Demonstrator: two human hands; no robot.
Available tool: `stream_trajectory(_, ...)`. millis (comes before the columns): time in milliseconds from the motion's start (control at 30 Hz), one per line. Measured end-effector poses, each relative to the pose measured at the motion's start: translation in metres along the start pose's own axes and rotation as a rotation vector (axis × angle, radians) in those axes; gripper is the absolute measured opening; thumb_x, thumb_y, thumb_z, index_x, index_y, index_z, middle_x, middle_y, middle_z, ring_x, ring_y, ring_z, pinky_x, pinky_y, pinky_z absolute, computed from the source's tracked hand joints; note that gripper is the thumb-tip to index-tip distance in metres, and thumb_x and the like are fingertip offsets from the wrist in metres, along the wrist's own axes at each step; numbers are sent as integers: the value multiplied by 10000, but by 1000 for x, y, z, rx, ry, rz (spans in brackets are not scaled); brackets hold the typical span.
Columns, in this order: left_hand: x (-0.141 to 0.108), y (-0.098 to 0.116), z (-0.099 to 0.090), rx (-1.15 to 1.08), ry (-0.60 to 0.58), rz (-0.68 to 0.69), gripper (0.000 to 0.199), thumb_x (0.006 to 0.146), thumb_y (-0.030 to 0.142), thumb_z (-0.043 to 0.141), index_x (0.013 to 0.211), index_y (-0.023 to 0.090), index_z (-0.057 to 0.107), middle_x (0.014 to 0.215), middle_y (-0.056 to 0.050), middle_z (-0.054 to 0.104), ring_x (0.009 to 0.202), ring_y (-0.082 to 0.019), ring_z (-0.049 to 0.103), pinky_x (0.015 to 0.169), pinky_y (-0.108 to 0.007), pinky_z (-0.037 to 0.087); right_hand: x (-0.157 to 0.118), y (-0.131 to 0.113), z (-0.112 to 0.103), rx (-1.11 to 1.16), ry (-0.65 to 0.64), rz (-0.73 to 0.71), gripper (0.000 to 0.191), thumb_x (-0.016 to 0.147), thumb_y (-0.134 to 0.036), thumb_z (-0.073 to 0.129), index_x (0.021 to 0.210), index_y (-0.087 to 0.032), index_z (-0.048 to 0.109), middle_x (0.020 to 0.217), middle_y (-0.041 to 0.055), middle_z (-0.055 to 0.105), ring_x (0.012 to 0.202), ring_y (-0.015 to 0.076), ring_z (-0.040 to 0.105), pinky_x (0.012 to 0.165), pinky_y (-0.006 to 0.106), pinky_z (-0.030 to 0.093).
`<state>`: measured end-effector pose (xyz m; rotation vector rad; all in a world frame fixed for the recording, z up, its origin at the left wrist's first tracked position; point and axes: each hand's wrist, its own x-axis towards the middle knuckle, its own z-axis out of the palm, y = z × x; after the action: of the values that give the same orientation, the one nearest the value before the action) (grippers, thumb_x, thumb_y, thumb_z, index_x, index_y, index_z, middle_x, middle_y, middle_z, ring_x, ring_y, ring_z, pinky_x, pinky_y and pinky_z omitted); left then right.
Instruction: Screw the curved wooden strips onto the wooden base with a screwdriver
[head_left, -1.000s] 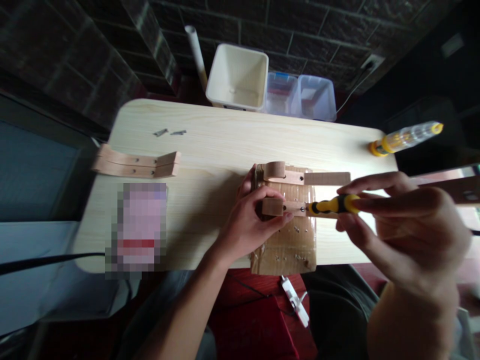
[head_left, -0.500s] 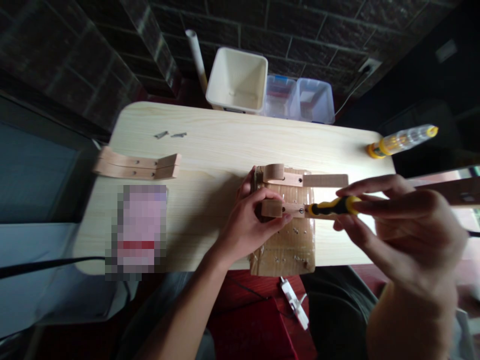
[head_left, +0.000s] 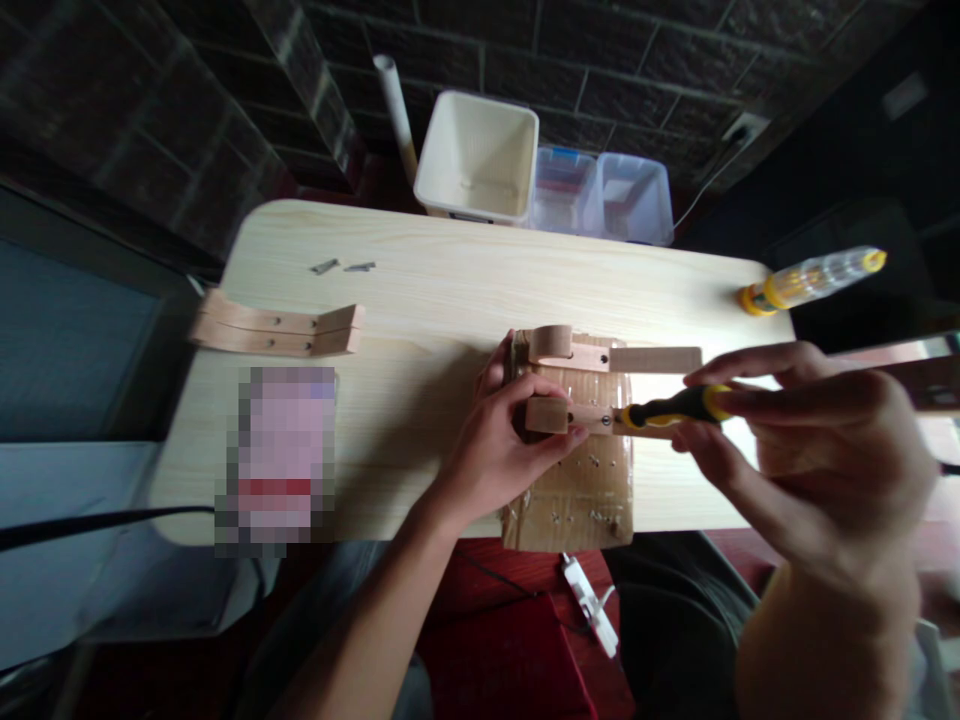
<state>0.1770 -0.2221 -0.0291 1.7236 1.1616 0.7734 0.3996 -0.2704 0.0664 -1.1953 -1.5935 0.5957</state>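
My left hand (head_left: 499, 450) grips the near curved wooden piece (head_left: 547, 414), with fingers and thumb around its left part on top of a taped cardboard box (head_left: 577, 500). Between the fingertips of my right hand (head_left: 810, 430) is a yellow and black screwdriver (head_left: 675, 406). Its tip points left toward a dark screw or hole in the same piece; the exact contact is too small to tell. A second curved wooden piece (head_left: 652, 360) lies parallel on the box, just beyond the first, and its right end sticks out past the box.
On the table (head_left: 420, 290) are two joined wooden pieces (head_left: 292, 332) at left, small metal parts (head_left: 326, 266) behind them, a blurred-out pinkish item (head_left: 285, 440), and a clear yellow-capped bottle (head_left: 814, 280) at right. Bins (head_left: 480, 150) stand beyond the far edge.
The whole view has shifted slightly. Both hands keep their grips, and the screwdriver stays at nearly the same place on the wooden piece.
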Motion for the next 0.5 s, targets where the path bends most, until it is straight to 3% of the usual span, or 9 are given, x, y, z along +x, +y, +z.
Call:
stream_trajectory(67, 0, 1, -1, 0, -1, 3, 238, 864, 351, 888, 1041, 302, 736, 1183, -56, 663, 1218, -298, 625, 1179, -546, 507, -2, -4, 1, 32, -28, 27, 406, 805, -44, 827, 1124, -283, 752, 1227, 92, 742, 1083, 298, 744, 591, 400, 628)
stream_trajectory(133, 1, 2, -1, 1, -6, 10, 230, 868, 351, 883, 1038, 298, 737, 1263, -63, 663, 1302, -314, 593, 1183, -539, 503, -5, -7, 2, 51, -42, 50, 400, 834, -23, 783, 1139, -278, 744, 1271, 101, 741, 1125, 319, 737, 605, 424, 640)
stream_trajectory(233, 1, 3, -2, 16, -5, 19, 230, 874, 366, 878, 1042, 294, 738, 1331, -70, 657, 1350, -334, 572, 1171, -545, 511, -7, -8, 1, 61, -56, 42, 439, 841, 10, 766, 1162, -288, 745, 1134, 78, 759, 1081, 298, 733, 614, 420, 624)
stream_trajectory(400, 0, 2, -2, 2, -7, 4, 231, 873, 346, 881, 1049, 301, 739, 1233, -61, 666, 1204, -305, 637, 1150, -548, 525, -2, -5, 0, -6, -5, 15, 446, 796, 7, 835, 1110, -304, 766, 1005, 41, 721, 986, 249, 692, 716, 431, 585)
stream_trajectory(500, 0, 2, -2, -7, -15, -8, 229, 871, 344, 881, 1044, 301, 738, 1160, -54, 665, 1178, -297, 641, 1157, -549, 517, -3, -7, 0, 10, -52, 19, 453, 794, 9, 833, 1121, -294, 756, 1060, 56, 724, 1053, 273, 700, 683, 418, 590)
